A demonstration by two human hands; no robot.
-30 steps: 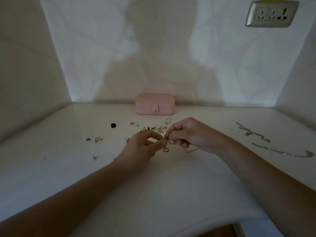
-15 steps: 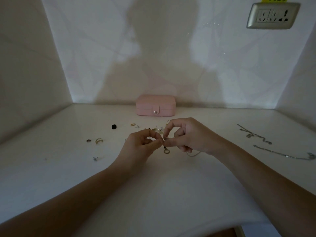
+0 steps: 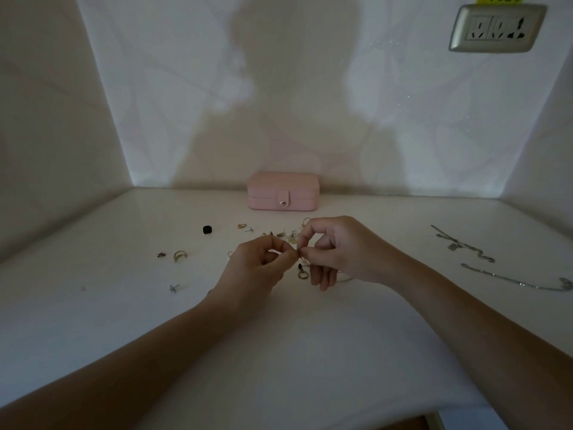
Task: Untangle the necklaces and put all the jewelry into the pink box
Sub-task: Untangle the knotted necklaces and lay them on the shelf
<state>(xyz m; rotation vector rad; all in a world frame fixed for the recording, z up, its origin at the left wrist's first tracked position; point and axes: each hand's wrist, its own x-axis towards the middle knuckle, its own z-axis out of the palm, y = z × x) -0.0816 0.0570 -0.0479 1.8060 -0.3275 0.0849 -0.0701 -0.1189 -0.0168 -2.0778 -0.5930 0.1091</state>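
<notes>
Now both hands meet at mid-frame, just above the table (image 3: 279,352). The left hand (image 3: 257,265) pinches a fine chain (image 3: 299,258) btwn thumb and forefinger, a tight narrow grip. The right hand (image 3: 344,249) pinches the same chain right beside it, so the two sets of fingertips nearly touch. A small ring pendant (image 3: 303,274) hangs just under the pinch point, and a bit of chain trails off toward the lower right behind the right hand. Vs a sec ago not much has shifted: the right forefinger has arched higher and its lower fingers have dropped toward the table, while the left grip looks the same and the pendant hangs in approx the same spot. So I'd say the knot's still being picked at, not freed yet. The box (image 3: 283,191) sits at centre back against the wall, well apart from the hands. Its lid is down and the clasp snapped, so it needs opening before anything goes in. Silver necklaces (image 3: 521,283) lie stretched out at far right, separate from each other as far as I can tell. Loose bits, e.g. a gold ring (image 3: 179,255), a black piece (image 3: 207,229) and a stud (image 3: 174,287), are scattered left and centre. Plenty left: finish this chain, open the box, collect everything.
</notes>
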